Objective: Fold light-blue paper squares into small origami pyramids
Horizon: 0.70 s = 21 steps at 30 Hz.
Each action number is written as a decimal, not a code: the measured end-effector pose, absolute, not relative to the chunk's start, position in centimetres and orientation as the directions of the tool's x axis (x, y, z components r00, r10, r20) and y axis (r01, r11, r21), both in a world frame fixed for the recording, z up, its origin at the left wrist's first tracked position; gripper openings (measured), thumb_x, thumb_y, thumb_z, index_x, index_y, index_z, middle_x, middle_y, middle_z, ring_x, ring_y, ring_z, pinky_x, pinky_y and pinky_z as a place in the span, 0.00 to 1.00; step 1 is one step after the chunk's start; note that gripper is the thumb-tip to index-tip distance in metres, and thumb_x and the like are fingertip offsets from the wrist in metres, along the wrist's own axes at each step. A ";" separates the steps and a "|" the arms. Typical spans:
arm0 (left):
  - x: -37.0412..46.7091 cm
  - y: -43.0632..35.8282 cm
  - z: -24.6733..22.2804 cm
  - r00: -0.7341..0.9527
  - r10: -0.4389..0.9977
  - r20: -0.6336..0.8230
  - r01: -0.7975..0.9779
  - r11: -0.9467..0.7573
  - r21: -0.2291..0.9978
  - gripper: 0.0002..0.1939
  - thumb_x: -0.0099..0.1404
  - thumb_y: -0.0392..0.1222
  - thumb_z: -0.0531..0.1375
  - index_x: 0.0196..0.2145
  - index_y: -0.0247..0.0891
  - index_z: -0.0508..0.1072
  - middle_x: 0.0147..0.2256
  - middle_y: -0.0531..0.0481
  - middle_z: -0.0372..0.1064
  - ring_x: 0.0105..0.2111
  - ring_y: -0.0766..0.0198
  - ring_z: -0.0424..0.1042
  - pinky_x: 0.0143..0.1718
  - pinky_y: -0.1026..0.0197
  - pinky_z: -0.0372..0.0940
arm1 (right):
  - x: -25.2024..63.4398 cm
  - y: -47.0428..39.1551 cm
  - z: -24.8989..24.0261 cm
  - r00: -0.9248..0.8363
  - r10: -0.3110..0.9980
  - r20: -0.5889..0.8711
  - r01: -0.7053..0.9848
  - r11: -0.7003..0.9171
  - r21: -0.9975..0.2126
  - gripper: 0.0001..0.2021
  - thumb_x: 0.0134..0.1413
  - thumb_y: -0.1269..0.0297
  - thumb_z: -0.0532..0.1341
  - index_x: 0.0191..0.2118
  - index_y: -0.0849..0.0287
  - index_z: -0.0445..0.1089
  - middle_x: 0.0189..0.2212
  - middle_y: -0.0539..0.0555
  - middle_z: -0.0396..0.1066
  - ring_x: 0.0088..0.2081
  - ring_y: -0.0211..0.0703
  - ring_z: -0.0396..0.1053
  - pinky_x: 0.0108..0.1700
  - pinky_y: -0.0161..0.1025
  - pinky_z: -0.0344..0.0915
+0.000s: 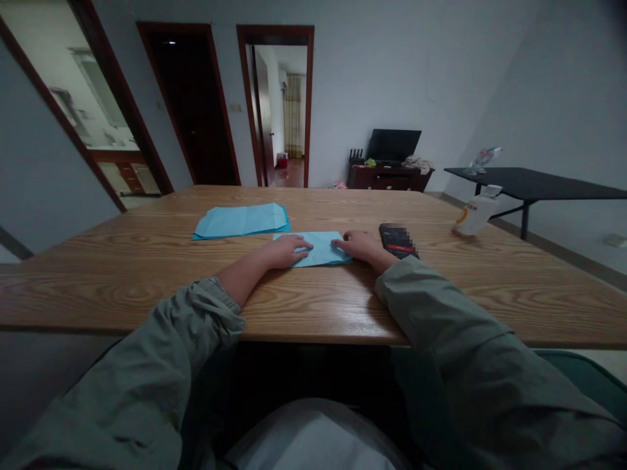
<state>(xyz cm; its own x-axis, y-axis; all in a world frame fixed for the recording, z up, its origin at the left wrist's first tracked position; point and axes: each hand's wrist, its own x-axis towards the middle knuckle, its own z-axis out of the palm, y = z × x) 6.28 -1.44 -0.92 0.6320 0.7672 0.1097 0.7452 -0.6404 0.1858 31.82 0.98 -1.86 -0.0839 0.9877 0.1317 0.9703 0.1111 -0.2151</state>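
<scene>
A folded light blue paper lies flat on the wooden table in front of me. My left hand rests on its left part, fingers spread and pointing right. On the paper's right end are the fingertips of my right hand, with the thumb and fingers apart. Neither hand is closed around anything. Beyond my left hand, to the left, lies a larger stack of blue paper, light blue over a deeper blue. Just right of my right hand is a black phone, partly blurred out.
The wooden table has its near edge under my forearms. A white bottle-like container stands at the right. Farther off are a black table and a dark cabinet with a monitor.
</scene>
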 end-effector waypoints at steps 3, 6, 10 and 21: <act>6.5 -1.3 -0.9 0.567 0.805 0.175 0.803 -0.588 0.100 0.19 0.68 0.44 0.50 0.52 0.46 0.73 0.52 0.45 0.69 0.51 0.58 0.67 0.56 0.56 0.58 | 31.4 0.6 -1.8 -0.155 0.980 0.123 0.976 0.171 -0.133 0.28 0.53 0.39 0.55 0.39 0.64 0.74 0.45 0.68 0.71 0.51 0.62 0.65 0.54 0.50 0.57; 6.9 -1.8 -0.8 0.525 0.830 0.190 0.833 -0.546 0.083 0.19 0.68 0.47 0.50 0.52 0.48 0.72 0.52 0.47 0.69 0.51 0.57 0.67 0.54 0.56 0.59 | 30.9 0.3 -1.7 -0.206 0.967 0.147 0.964 0.227 -0.137 0.28 0.53 0.40 0.55 0.42 0.63 0.74 0.47 0.67 0.70 0.52 0.61 0.64 0.55 0.49 0.56; 7.6 -2.7 -0.5 0.527 0.832 0.172 0.829 -0.548 0.115 0.26 0.64 0.59 0.52 0.55 0.46 0.69 0.54 0.45 0.67 0.53 0.52 0.66 0.55 0.53 0.59 | 30.5 0.1 -1.7 -0.182 0.968 0.171 0.897 0.235 -0.374 0.24 0.54 0.45 0.58 0.45 0.62 0.72 0.46 0.65 0.71 0.49 0.56 0.68 0.52 0.47 0.61; 9.8 -2.4 1.6 0.283 0.937 0.206 0.280 -0.286 0.916 0.32 0.59 0.63 0.57 0.53 0.39 0.63 0.48 0.42 0.71 0.42 0.56 0.73 0.43 0.56 0.67 | 26.9 -3.8 0.8 -0.351 0.801 0.485 0.041 0.531 -0.847 0.40 0.56 0.52 0.59 0.68 0.52 0.41 0.53 0.58 0.69 0.52 0.49 0.68 0.54 0.50 0.64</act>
